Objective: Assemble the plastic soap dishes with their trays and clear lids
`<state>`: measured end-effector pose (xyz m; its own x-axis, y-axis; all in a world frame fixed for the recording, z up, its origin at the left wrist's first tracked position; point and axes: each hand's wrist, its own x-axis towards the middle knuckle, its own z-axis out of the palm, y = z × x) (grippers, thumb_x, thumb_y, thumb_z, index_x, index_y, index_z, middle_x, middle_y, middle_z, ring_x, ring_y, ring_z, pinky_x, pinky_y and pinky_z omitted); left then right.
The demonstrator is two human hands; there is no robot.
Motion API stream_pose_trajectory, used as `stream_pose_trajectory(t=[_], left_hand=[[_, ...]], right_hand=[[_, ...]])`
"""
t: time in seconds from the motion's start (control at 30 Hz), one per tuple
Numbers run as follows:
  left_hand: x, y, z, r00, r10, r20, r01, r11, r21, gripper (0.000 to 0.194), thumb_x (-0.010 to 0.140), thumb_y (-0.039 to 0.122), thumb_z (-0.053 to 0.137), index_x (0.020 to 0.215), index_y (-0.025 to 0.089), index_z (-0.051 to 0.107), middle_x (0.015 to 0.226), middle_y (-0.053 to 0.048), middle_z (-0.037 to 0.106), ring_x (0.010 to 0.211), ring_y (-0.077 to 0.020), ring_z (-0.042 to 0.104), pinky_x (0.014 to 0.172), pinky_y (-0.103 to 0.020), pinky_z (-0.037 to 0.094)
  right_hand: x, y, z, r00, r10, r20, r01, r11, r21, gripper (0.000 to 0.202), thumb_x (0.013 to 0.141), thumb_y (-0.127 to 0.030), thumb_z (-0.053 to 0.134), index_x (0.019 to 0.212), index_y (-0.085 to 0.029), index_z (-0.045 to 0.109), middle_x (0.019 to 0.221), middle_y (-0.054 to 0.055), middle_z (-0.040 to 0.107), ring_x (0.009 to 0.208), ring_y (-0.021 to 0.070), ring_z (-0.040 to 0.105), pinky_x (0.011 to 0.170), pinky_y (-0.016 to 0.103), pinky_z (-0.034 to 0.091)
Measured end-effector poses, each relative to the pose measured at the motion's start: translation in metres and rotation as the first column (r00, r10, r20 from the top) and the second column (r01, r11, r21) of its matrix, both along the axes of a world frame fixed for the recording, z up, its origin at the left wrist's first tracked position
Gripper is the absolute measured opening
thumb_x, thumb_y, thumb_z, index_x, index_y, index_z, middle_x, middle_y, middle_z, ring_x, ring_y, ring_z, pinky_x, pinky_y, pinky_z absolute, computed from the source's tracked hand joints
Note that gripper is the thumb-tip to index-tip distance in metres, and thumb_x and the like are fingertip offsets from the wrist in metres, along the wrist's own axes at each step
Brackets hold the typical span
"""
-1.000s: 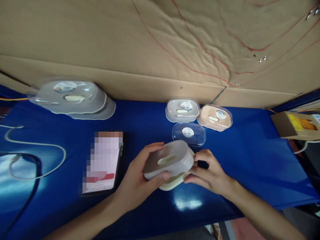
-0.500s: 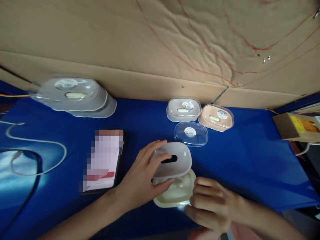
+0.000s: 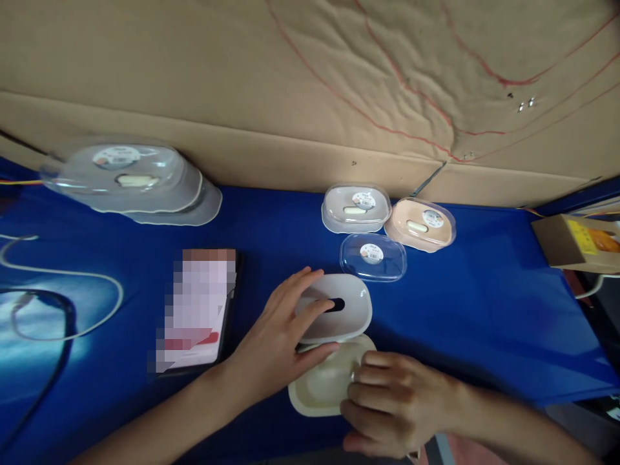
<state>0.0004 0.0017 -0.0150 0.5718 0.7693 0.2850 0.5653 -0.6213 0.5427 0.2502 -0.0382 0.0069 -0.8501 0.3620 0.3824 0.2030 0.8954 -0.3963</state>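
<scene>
My left hand (image 3: 285,329) lies over the left side of a pale grey soap-box-like dish (image 3: 356,316), fingers spread. Its index fingertip rests at the dark oval slot in the dish's bottom, and the thumb reaches out over a cream dish (image 3: 314,395) just in front. My right hand (image 3: 387,403) is closed in a fist over the right part of the cream dish. A small pale bit shows at its fingers and another below the hand; what it grips is mostly hidden. Behind the grey dish lies a clear lid (image 3: 392,261) with a round label.
Lidded boxes, one grey (image 3: 334,216) and one peach (image 3: 402,232), stand by the cardboard wall (image 3: 242,155). Larger stacked grey boxes (image 3: 188,194) are at the back left. A phone (image 3: 194,310) and cables (image 3: 121,290) lie left; a carton (image 3: 557,242) is at right.
My right hand has moved left, farther over the cream dish. The cream dish has shifted slightly left and nearer to me. My left hand and the grey dish have hardly moved.
</scene>
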Motion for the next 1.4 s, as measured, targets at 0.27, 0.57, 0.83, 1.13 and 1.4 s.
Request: stream_pose_trajectory(t=[0.27,0.57,0.83,1.13,1.4], left_hand=[[0.002,-0.004,0.003,0.991,-0.033,-0.13,0.045,0.995,0.086,0.043,0.095,0.042,0.072,0.129,0.016,0.066,0.161,-0.027,0.047,0.151,-0.0473,0.042,0.118,-0.073,0.036],[0.004,-0.006,0.005,0.996,0.04,-0.076,-0.034,0.997,0.075,0.032,0.095,0.022,0.068,0.126,0.019,0.064,0.153,-0.023,0.054,0.149,-0.04,0.048,0.119,-0.063,0.042],[0.006,-0.007,0.006,0.987,-0.106,-0.121,0.108,0.994,0.008,0.04,0.095,0.027,0.065,0.134,0.022,0.061,0.165,-0.02,0.044,0.157,-0.0403,0.037,0.125,-0.07,0.03],[0.0,-0.011,0.015,0.992,-0.017,0.124,0.024,0.998,-0.056,0.048,0.099,0.021,0.063,0.145,0.026,0.05,0.156,-0.017,0.051,0.144,-0.0347,0.051,0.118,-0.058,0.044],[-0.003,-0.001,0.018,0.899,0.313,0.307,-0.211,0.923,-0.323,0.03,0.104,0.013,0.051,0.129,0.028,0.057,0.137,-0.007,0.057,0.128,-0.0209,0.058,0.111,-0.039,0.049]], right_hand=[[0.04,0.043,0.006,0.86,-0.501,-0.097,0.506,0.862,0.033,0.027,0.099,-0.016,0.064,0.125,-0.019,0.071,0.119,0.01,0.076,0.108,0.0249,0.07,0.093,0.044,0.054],[0.047,0.065,-0.019,0.692,-0.701,0.173,0.698,0.711,0.091,0.039,0.107,-0.025,0.058,0.146,-0.024,0.058,0.152,0.012,0.061,0.14,0.0327,0.055,0.111,0.054,0.044],[0.05,0.067,-0.021,0.749,-0.638,0.178,0.641,0.766,0.046,0.053,0.106,-0.023,0.059,0.158,-0.029,0.048,0.158,0.011,0.056,0.154,0.0331,0.041,0.121,0.059,0.04],[0.041,0.05,-0.003,0.894,-0.447,-0.01,0.447,0.894,-0.019,0.041,0.106,-0.022,0.055,0.146,-0.022,0.06,0.139,0.012,0.07,0.136,0.0294,0.061,0.112,0.053,0.048],[0.001,-0.004,0.01,0.999,0.005,0.047,-0.01,0.994,0.112,0.046,0.101,-0.058,0.065,0.101,-0.013,0.077,0.09,0.005,0.073,0.082,0.0184,0.064,0.08,0.037,0.05]])
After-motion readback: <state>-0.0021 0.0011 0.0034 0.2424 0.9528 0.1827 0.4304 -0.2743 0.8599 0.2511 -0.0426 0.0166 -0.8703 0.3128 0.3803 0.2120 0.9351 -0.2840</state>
